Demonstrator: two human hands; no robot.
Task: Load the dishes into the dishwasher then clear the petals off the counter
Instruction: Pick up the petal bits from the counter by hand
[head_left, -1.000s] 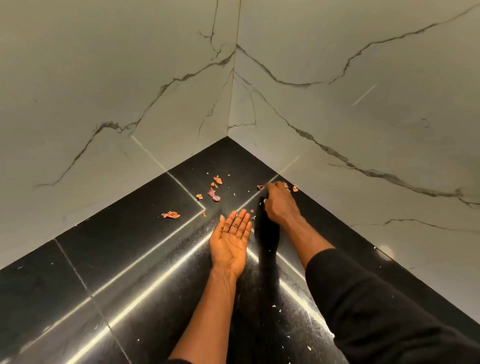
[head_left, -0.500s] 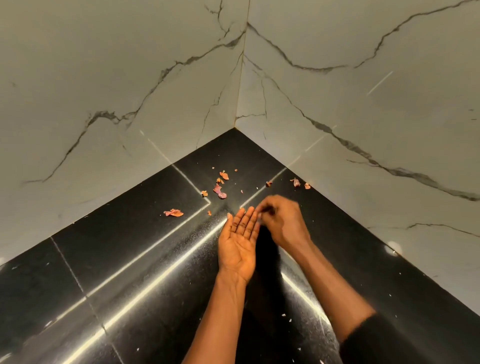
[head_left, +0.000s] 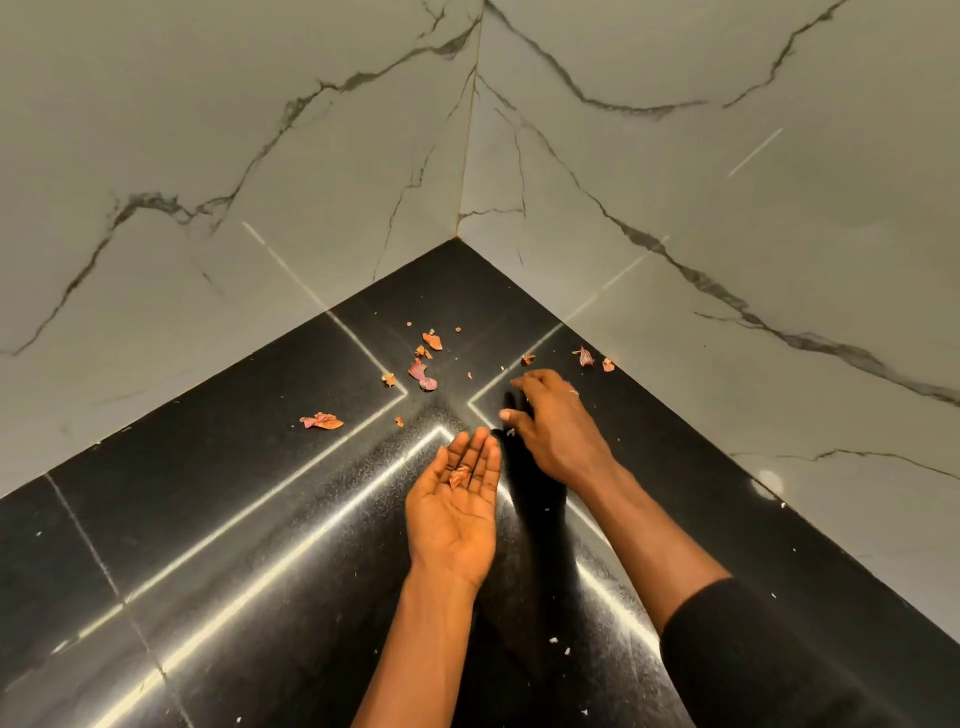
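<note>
The petals (head_left: 426, 375) are strewn across the back corner of the black counter (head_left: 223, 519). There's a main cluster by the middle seam, one bigger piece (head_left: 322, 421) out to the left, and a pair (head_left: 586, 357) tucked right against the marble wall (head_left: 727, 218) on the right. One scrap (head_left: 460, 475) lies in the left hand (head_left: 453, 514), held palm up with fingers straight and together. It looks like a collecting tray, parked just short of the cluster so each pick has a short trip. The right hand (head_left: 558, 421) hovers palm down just beyond it, fingers loosely spread, thumb out, nothing visibly pinched. I'd read it as heading for the next bit, likely the small one (head_left: 528, 358) just ahead of its fingertips. Nothing blocks that reach, though the wall-side pair sits in a tight angle with little room for fingers. A few white crumbs (head_left: 560, 646) dot the counter nearer the person, beside the dark sleeve (head_left: 779, 670). No dishes or dishwasher in view.
</note>
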